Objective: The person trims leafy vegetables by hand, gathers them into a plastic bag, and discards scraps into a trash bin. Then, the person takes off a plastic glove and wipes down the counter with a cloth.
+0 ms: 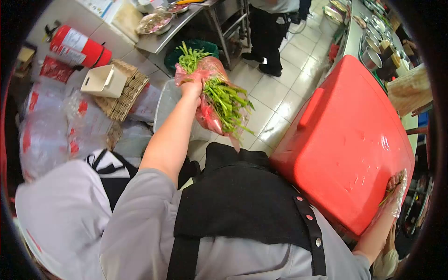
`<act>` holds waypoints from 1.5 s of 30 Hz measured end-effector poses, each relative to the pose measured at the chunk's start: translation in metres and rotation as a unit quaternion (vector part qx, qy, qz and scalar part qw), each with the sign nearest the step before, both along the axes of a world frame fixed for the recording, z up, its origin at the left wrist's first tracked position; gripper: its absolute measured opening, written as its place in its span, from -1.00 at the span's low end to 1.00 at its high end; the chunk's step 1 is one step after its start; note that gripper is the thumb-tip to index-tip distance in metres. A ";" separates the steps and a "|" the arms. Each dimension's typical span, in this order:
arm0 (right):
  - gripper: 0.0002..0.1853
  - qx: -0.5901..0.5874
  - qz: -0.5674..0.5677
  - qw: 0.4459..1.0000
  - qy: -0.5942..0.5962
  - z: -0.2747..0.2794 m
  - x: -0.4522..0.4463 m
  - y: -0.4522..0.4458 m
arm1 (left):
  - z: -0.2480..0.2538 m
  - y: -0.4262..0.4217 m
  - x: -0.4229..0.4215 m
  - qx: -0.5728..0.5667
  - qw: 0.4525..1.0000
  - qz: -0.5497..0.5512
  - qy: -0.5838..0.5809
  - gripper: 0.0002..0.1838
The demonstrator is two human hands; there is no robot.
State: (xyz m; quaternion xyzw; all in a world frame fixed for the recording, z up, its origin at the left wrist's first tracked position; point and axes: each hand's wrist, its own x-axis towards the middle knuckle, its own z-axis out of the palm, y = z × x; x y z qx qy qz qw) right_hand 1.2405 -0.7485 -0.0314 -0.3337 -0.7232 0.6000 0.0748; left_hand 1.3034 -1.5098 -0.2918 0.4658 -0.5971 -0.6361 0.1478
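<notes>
My left hand (192, 88) is closed around a pink plastic bag (212, 122), held out over the floor. Bunches of green leafy stems (226, 103) stick out of the bag on both sides of my fist. At the far right, my right hand (395, 185) is at the edge of the red cooler box (345, 144), with clear plastic around it. Its fingers look curled around something dark and greenish, too small and blurred to name. Wet drops and bits lie on the cooler's lid near that hand.
A person (65, 214) in a light top is close on my left; another person (266, 37) stands ahead. A bin (170, 105) and a cream container (105, 81) on a wicker tray (122, 100) are at left, below a fire extinguisher (79, 47). A counter with metal pots (371, 58) runs along the right.
</notes>
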 end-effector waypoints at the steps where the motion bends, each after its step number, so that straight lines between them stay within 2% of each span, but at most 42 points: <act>1: -0.45 0.016 -0.013 1.000 -0.002 -0.004 0.000 0.009 | -0.014 -0.010 -0.011 0.040 0.999 0.032 0.016 -0.54; 3: -0.32 0.049 -0.039 0.998 -0.009 -0.011 0.000 0.019 | -0.041 -0.028 -0.033 0.123 0.986 0.101 0.049 -0.57; 5: -0.22 0.064 -0.045 0.997 -0.010 -0.016 0.004 0.028 | -0.060 -0.047 -0.054 0.140 0.982 0.112 0.060 -0.56; 6: -0.11 0.094 -0.066 0.992 -0.052 -0.006 0.017 -0.005 | -0.076 -0.060 -0.067 0.152 0.979 0.124 0.062 -0.53; 7: -0.12 0.151 -0.131 0.979 -0.030 -0.009 0.028 -0.051 | -0.089 -0.074 -0.079 0.166 0.974 0.140 0.063 -0.51; 8: 0.06 0.127 -0.116 0.984 -0.038 -0.008 0.041 -0.056 | -0.088 -0.087 -0.086 0.165 0.978 0.118 0.048 -0.45; 11: -0.36 0.115 -0.173 0.976 -0.062 -0.002 0.067 -0.089 | -0.107 -0.142 -0.116 0.267 0.953 0.140 0.038 -0.41; 12: -0.45 0.132 -0.184 0.972 -0.060 -0.002 0.076 -0.105 | -0.134 -0.161 -0.126 0.239 0.956 0.126 0.113 -0.40; 13: -0.54 0.150 -0.198 0.967 -0.058 0.005 0.086 -0.122 | -0.168 -0.190 -0.138 0.222 0.960 0.128 0.115 -0.44; 14: -0.61 0.168 -0.210 0.961 -0.057 0.012 0.091 -0.141 | -0.172 -0.209 -0.151 0.195 0.965 0.124 0.126 -0.45; 15: -0.66 0.185 -0.223 0.956 -0.056 0.018 0.092 -0.162 | -0.165 -0.226 -0.164 0.206 0.964 0.139 0.092 -0.34; 16: -0.66 0.166 -0.222 0.959 -0.054 0.023 0.092 -0.185 | -0.146 -0.242 -0.174 0.138 0.982 0.125 0.016 -0.24; 17: -0.64 0.148 -0.220 0.963 -0.055 0.028 0.092 -0.205 | -0.189 -0.274 -0.186 0.071 0.986 0.143 -0.051 -0.20; 21: -0.63 0.104 -0.149 0.983 -0.027 0.039 0.074 -0.247 | -0.201 -0.298 -0.188 0.001 0.969 0.156 -0.190 -0.12; 23: -0.63 0.083 -0.116 0.990 -0.011 0.038 0.055 -0.276 | -0.214 -0.284 -0.163 0.050 0.959 0.135 -0.246 -0.11; 25: -0.62 0.091 -0.098 0.991 0.028 0.029 0.028 -0.323 | -0.231 -0.255 -0.117 -0.054 0.957 -0.053 -0.279 -0.23; 26: -0.66 0.078 -0.132 0.987 0.045 0.024 0.012 -0.331 | -0.271 -0.244 -0.092 -0.087 0.924 -0.158 -0.336 -0.25; 27: -0.65 0.063 -0.103 0.992 0.041 0.023 -0.002 -0.332 | -0.290 -0.223 -0.063 -0.096 0.890 -0.256 -0.365 -0.26; 28: -0.64 0.047 -0.072 0.996 0.038 0.021 -0.018 -0.329 | -0.286 -0.208 -0.038 0.041 0.879 -0.299 -0.370 -0.29; 29: -0.63 0.029 -0.041 0.998 0.035 0.018 -0.034 -0.325 | -0.274 -0.192 -0.017 0.024 0.852 -0.359 -0.379 -0.36; 31: -0.61 -0.016 0.102 0.994 0.048 0.008 -0.070 -0.334 | -0.238 -0.174 0.014 -0.042 0.826 -0.446 -0.343 -0.41; 32: -0.61 -0.043 0.151 0.986 0.055 0.005 -0.093 -0.356 | -0.226 -0.174 0.018 -0.061 0.834 -0.441 -0.325 -0.42; 34: -0.51 -0.026 0.118 0.993 0.015 -0.003 -0.136 -0.410 | -0.200 -0.166 0.025 -0.098 0.849 -0.432 -0.289 -0.44; 35: -0.50 -0.116 0.231 0.966 -0.011 -0.014 -0.159 -0.408 | -0.182 -0.163 0.023 -0.094 0.873 -0.393 -0.274 -0.46; 36: -0.57 -0.062 0.118 0.990 -0.053 -0.015 -0.173 -0.470 | -0.162 -0.164 0.014 -0.094 0.893 -0.359 -0.254 -0.47; 37: -0.65 -0.057 0.148 0.984 -0.082 -0.019 -0.181 -0.503 | -0.141 -0.165 0.000 -0.094 0.909 -0.334 -0.229 -0.49; 38: -0.65 -0.052 0.180 0.976 -0.111 -0.022 -0.190 -0.537 | -0.122 -0.162 -0.013 -0.092 0.927 -0.316 -0.181 -0.55; 39: -0.56 -0.045 0.213 0.966 -0.138 -0.026 -0.199 -0.571 | -0.101 -0.157 -0.026 -0.087 0.941 -0.300 -0.132 -0.61; 40: -0.63 -0.066 0.337 0.929 -0.136 -0.056 -0.221 -0.563 | -0.074 -0.147 -0.043 -0.086 0.945 -0.301 -0.092 -0.64; 41: -0.60 -0.121 0.359 0.919 -0.107 -0.078 -0.233 -0.586 | -0.042 -0.136 -0.060 -0.086 0.949 -0.299 -0.055 -0.68; 42: -0.61 -0.157 0.412 0.889 -0.127 -0.090 -0.242 -0.603 | -0.008 -0.125 -0.075 -0.086 0.953 -0.290 -0.019 -0.71; 43: -0.63 -0.247 0.453 0.848 -0.120 -0.108 -0.252 -0.619 | 0.029 -0.102 -0.091 -0.128 0.938 -0.312 0.080 -0.73; 44: -0.64 -0.258 0.416 0.867 -0.091 -0.123 -0.249 -0.651 | 0.069 -0.079 -0.107 -0.178 0.910 -0.328 0.180 -0.75; 45: -0.64 -0.265 0.375 0.885 -0.074 -0.143 -0.243 -0.681 | 0.094 -0.064 -0.115 -0.229 0.893 -0.349 0.168 -0.70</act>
